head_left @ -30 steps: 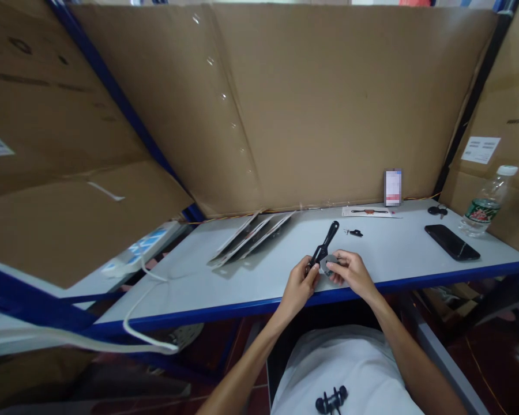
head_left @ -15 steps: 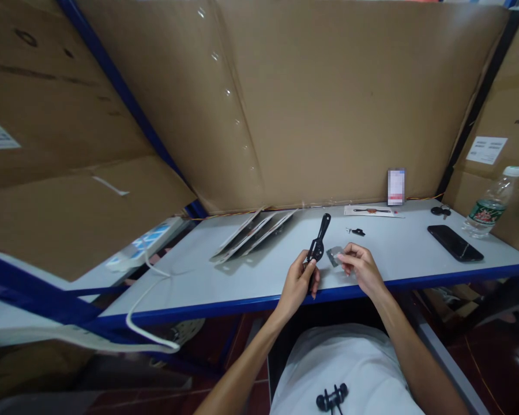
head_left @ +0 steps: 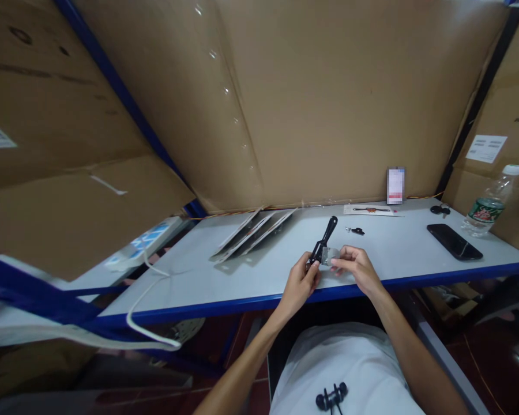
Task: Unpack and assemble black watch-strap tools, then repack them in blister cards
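Note:
My left hand is closed around the lower end of a black watch strap, which points up and away over the white table. My right hand pinches a small grey flat piece and holds it against the strap's middle. Both hands hover just above the table's blue front edge.
Several flat card packs lie fanned at the back left. A small black part, a printed card, a phone, keys and a water bottle sit to the right. Cardboard walls surround the table; a white cable hangs left.
Half a second ago the grey piece was held apart from the strap, to its right; my right hand has brought it back against the strap. The strap tilts slightly more to the right.

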Demonstrator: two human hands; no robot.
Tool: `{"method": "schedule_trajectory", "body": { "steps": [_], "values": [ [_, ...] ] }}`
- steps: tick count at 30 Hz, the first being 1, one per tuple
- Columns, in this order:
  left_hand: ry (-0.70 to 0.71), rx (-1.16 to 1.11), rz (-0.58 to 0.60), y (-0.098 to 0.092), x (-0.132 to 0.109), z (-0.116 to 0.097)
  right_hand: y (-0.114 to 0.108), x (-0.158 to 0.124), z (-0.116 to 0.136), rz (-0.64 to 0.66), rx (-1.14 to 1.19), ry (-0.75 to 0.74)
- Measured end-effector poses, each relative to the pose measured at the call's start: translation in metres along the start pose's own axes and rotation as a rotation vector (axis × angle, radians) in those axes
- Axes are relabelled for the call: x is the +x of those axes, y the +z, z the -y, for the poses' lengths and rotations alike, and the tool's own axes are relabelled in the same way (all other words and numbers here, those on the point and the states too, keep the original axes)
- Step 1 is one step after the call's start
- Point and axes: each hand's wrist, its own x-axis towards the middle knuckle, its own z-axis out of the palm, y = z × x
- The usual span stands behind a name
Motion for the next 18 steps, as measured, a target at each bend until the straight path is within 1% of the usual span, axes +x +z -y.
{"method": "schedule_trajectory", "body": {
  "steps": [3,5,9,11,14,18],
  "values": [
    [-0.001,-0.009,-0.010,0.000,0.000,0.002,0.002,0.000,-0.002,-0.064,-0.082,-0.067],
    [-0.003,-0.016,-0.029,0.000,0.000,0.002,0.002,0.000,-0.002,-0.075,-0.100,-0.059],
    [0.008,0.005,-0.061,0.001,-0.001,0.002,0.001,0.001,-0.002,-0.019,-0.040,0.040],
    [0.012,0.032,-0.069,0.001,-0.001,0.001,0.001,0.001,-0.003,0.020,-0.041,0.059],
    [0.002,0.063,-0.058,0.002,-0.002,-0.001,0.002,0.001,-0.006,0.068,-0.117,0.023],
    [-0.014,0.090,-0.039,0.002,-0.001,-0.003,0.002,0.001,-0.011,0.072,-0.205,-0.048]
  ]
}}
